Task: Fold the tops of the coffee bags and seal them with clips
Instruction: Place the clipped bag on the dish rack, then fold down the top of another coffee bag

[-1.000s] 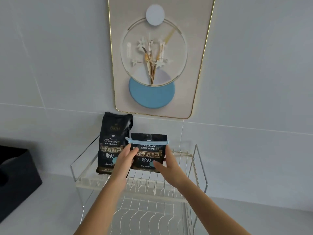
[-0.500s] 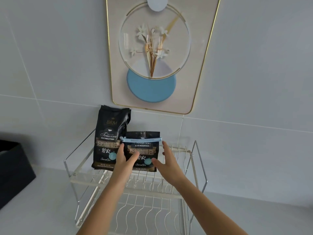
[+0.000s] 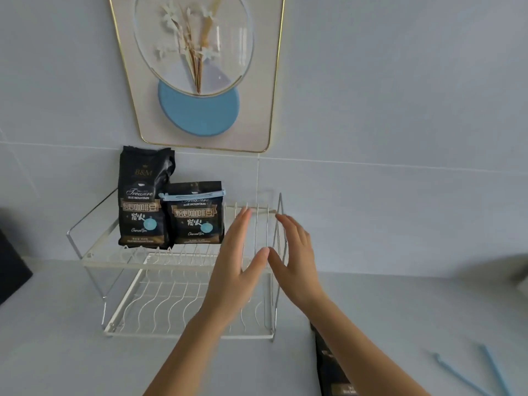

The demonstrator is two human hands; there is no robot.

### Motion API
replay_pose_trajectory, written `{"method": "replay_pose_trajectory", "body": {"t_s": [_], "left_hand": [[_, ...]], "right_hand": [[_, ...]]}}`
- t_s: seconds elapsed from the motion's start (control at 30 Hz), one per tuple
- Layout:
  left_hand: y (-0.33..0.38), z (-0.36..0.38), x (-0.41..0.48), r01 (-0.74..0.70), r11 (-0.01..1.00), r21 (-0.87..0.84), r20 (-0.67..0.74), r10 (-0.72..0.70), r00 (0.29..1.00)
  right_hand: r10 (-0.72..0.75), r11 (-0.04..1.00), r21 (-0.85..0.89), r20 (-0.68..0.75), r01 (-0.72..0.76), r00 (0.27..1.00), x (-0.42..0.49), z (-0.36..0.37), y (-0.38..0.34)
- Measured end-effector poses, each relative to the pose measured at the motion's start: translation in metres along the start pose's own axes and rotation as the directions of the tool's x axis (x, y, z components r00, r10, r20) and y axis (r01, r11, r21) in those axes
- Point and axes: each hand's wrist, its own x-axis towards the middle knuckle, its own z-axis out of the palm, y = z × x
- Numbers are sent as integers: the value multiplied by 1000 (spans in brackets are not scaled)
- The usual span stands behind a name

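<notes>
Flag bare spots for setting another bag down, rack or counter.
Top shelf: free from the clipped bag right to the rack end, where left hand and right hand hover open. Lower shelf: bare. Counter between rack and dark box: bare. Crowded: top shelf left half, with tall bag alongside; counter front right, with dark pouch and blue clips.

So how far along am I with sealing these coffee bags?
Done: the shorter bag on the rack is folded, with a blue clip across its top. In hand: nothing; the left hand and right hand are open in front of the rack. Left: the taller bag beside it stands unfolded, with no clip, and another bag, partly hidden, lies on the counter near loose blue clips.
</notes>
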Motion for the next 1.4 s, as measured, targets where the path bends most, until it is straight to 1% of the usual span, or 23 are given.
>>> {"method": "replay_pose_trajectory", "body": {"t_s": [0.13,0.23,0.3,0.37,0.43,0.5,0.6,0.67,0.73,0.77,0.83,0.87,0.93,1.0,1.1,1.2,1.27,1.4], "left_hand": [[10,44,-7,23,999,-47,112,-18,994],[8,82,-16,96,993,-75,225,-77,971],[1,110,-22,215,971,-109,309,-173,935],[-11,137,-28,389,914,-120,398,-315,862],[-28,161,-37,546,836,-54,467,-462,754],[-45,177,-51,662,749,7,508,-573,643],[-64,193,-74,787,616,37,526,-682,509],[-73,201,-89,844,530,79,515,-747,421],[-79,205,-100,869,479,127,512,-782,356],[-79,207,-104,878,458,137,511,-792,333],[-80,211,-106,909,406,97,511,-804,304],[-78,213,-106,929,367,53,515,-807,289],[-75,214,-105,950,311,-18,509,-815,277],[-71,216,-104,950,308,-43,488,-824,289],[-64,218,-106,926,376,-26,456,-820,345],[-54,216,-108,898,440,2,445,-805,393],[-45,213,-110,878,478,9,445,-789,425],[-31,203,-116,845,535,5,451,-755,476]], "right_hand": [[83,996,-35,-43,-85,996,-21,-32,41],[197,977,-72,-44,-200,979,-37,-57,80],[287,954,-84,-33,-288,957,-50,-71,107],[407,910,-87,-3,-405,914,-64,-81,134],[545,837,-96,53,-539,837,-81,-87,160],[665,747,-110,141,-656,734,-98,-87,182],[774,615,-110,273,-781,572,-119,-85,207],[824,505,-73,338,-860,455,-127,-83,216],[858,391,-35,374,-920,351,-131,-82,223],[867,344,-13,388,-939,312,-132,-82,225],[870,276,37,415,-960,266,-135,-82,230],[866,262,57,426,-963,261,-136,-83,231],[851,271,80,447,-959,277,-137,-86,233],[825,323,74,467,-944,319,-137,-93,234],[781,449,34,470,-893,411,-137,-109,233],[727,545,38,476,-837,495,-136,-124,229],[665,613,46,509,-789,547,-137,-134,221],[515,804,-2,502,-594,695,-139,-149,205]]}}
